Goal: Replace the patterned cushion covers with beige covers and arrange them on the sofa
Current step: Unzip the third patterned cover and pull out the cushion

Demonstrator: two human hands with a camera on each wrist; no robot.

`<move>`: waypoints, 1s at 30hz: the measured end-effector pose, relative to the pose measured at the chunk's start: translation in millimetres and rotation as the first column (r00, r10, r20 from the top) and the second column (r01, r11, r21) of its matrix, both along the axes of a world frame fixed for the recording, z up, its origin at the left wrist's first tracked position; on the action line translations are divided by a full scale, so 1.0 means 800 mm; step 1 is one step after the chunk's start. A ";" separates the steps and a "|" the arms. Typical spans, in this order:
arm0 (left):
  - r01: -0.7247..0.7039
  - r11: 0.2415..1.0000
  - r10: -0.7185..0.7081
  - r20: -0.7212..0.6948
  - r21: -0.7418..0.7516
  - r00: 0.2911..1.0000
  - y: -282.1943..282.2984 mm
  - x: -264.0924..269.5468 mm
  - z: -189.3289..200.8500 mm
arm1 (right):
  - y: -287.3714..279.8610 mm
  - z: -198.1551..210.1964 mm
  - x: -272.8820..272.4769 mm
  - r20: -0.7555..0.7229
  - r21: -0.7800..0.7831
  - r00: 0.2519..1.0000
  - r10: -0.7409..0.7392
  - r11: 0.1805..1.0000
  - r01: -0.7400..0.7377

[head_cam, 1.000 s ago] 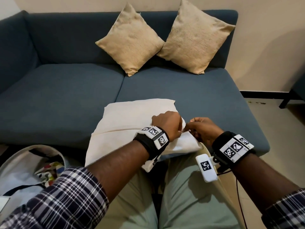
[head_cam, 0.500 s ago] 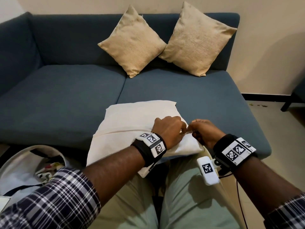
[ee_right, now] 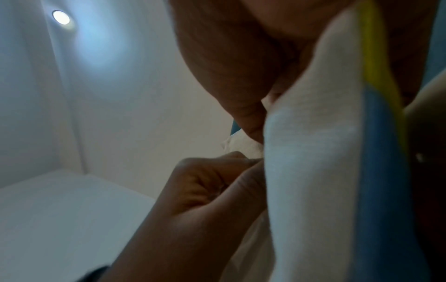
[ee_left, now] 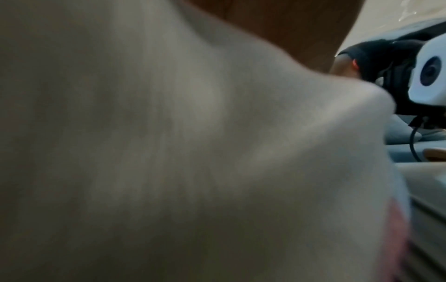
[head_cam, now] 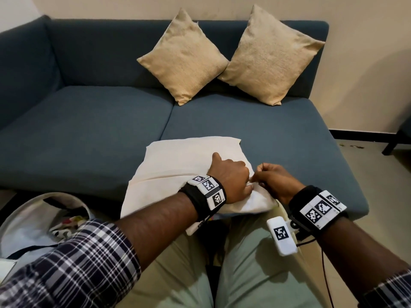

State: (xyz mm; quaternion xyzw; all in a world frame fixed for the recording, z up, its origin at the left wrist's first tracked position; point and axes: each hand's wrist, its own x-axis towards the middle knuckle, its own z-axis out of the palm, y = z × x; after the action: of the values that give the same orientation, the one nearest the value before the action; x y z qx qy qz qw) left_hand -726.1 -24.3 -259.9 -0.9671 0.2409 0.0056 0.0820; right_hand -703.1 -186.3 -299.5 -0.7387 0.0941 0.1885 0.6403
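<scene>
Cream cushion (head_cam: 184, 165) lies half on the person's lap and half on the front edge of the blue sofa (head_cam: 89, 134). At its near right corner the left hand (head_cam: 231, 176) rests on top with fingers curled, gripping a bunch of the pale fabric. Right hand (head_cam: 275, 181) sits just beside it, its fingers bent and pinching the same corner, so the two hands almost touch. In the right wrist view a strip of yellow and blue cloth shows along the white fabric, though what it belongs to is hard to tell. Blurred pale fabric fills nearly all of the left wrist view, hiding the fingers there. Two beige cushions (head_cam: 184, 58) lean corner-down against the sofa back, touching each other. A round bag (head_cam: 33, 218) holding patterned cloth sits at the lower left, partly cut off by the plaid sleeve (head_cam: 73, 267).
</scene>
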 end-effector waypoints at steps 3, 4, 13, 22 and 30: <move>0.041 0.998 -0.042 0.014 0.049 0.999 -0.001 -0.001 0.003 | -0.001 0.002 -0.001 0.047 -0.057 0.997 0.066 0.996 -0.063; 0.050 0.997 -0.051 0.017 0.062 0.999 -0.001 -0.002 0.002 | -0.002 0.003 -0.002 0.062 -0.086 0.995 0.082 0.993 -0.076; 0.059 0.994 -0.052 0.073 -0.095 0.996 0.012 -0.013 -0.005 | 0.002 0.019 -0.011 0.086 -0.223 0.940 0.329 0.926 -0.304; 0.028 0.991 -0.024 0.031 -0.129 0.999 0.021 -0.023 -0.008 | 0.022 0.015 -0.002 0.316 -0.637 0.760 0.568 0.721 -0.274; 0.015 0.984 -0.012 0.015 -0.178 1.000 0.018 -0.024 -0.009 | 0.010 0.021 0.007 0.288 -0.632 0.662 0.692 0.657 -0.412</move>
State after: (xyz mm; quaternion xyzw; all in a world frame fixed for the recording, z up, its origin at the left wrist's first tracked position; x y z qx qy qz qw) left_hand -745.2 -10.2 -266.7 -0.9689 0.2465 -0.0230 -0.0031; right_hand -697.3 -178.2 -282.7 -0.8941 -0.2692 0.1482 0.3257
